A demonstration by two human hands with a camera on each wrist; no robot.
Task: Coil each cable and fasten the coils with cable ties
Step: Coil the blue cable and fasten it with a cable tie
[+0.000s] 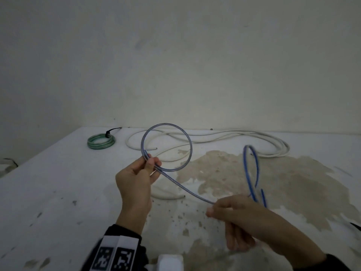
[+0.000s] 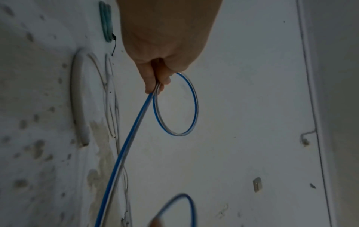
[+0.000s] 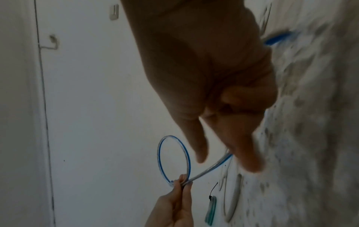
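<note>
A clear cable with a blue stripe (image 1: 187,139) forms one raised loop above the table. My left hand (image 1: 145,167) pinches the loop where it crosses itself, also seen in the left wrist view (image 2: 155,86). From there the cable runs down right to my right hand (image 1: 220,208), which holds it between thumb and fingers; in the right wrist view the right hand's (image 3: 231,122) outer fingers are curled. Behind the right hand the blue-striped cable (image 1: 252,173) arcs up in a blurred loop. A green coil (image 1: 101,142) fastened with a black tie lies at the back left.
Long white cables (image 1: 214,136) sprawl loose along the back of the white table (image 1: 58,182), with one white end (image 1: 170,196) near my left hand. A brown stain (image 1: 273,178) covers the right side. A wall rises right behind the table.
</note>
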